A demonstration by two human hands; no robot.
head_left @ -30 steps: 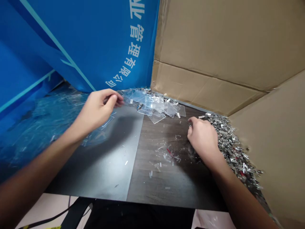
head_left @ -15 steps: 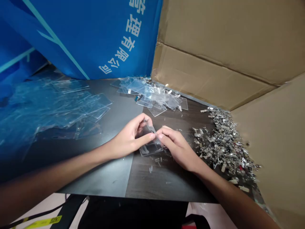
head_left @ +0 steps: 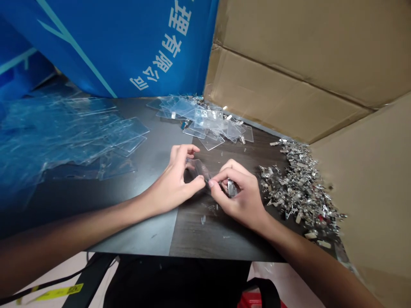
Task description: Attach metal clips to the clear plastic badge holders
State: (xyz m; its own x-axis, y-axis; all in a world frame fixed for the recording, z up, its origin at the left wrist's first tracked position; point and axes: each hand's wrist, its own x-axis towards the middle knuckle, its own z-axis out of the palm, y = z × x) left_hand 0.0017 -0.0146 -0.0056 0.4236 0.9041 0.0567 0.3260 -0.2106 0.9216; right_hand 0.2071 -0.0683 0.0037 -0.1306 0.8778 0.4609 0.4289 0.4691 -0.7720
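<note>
My left hand (head_left: 175,182) grips a clear plastic badge holder (head_left: 197,167) between thumb and fingers, above the middle of the table. My right hand (head_left: 240,190) is close beside it, thumb and forefinger pinched at the holder's edge. A metal badge clip (head_left: 231,188) sits within the curled fingers of the right hand. Whether the clip's strap passes through the holder's slot I cannot tell, as fingertips cover that edge. Tiny clear plastic bits (head_left: 203,220) lie on the table below the hands.
Loose clear holders (head_left: 80,132) spread over the left of the dark table (head_left: 135,231). Holders with clips (head_left: 208,119) lie at the back. Metal clips (head_left: 298,184) are heaped at right by a cardboard wall (head_left: 272,81). A blue printed panel (head_left: 128,47) stands behind.
The left hand came from the holders at left and the right hand from the clip heap. Both met at the middle over a holder, which has since tilted; a clip now shows in the right hand.
</note>
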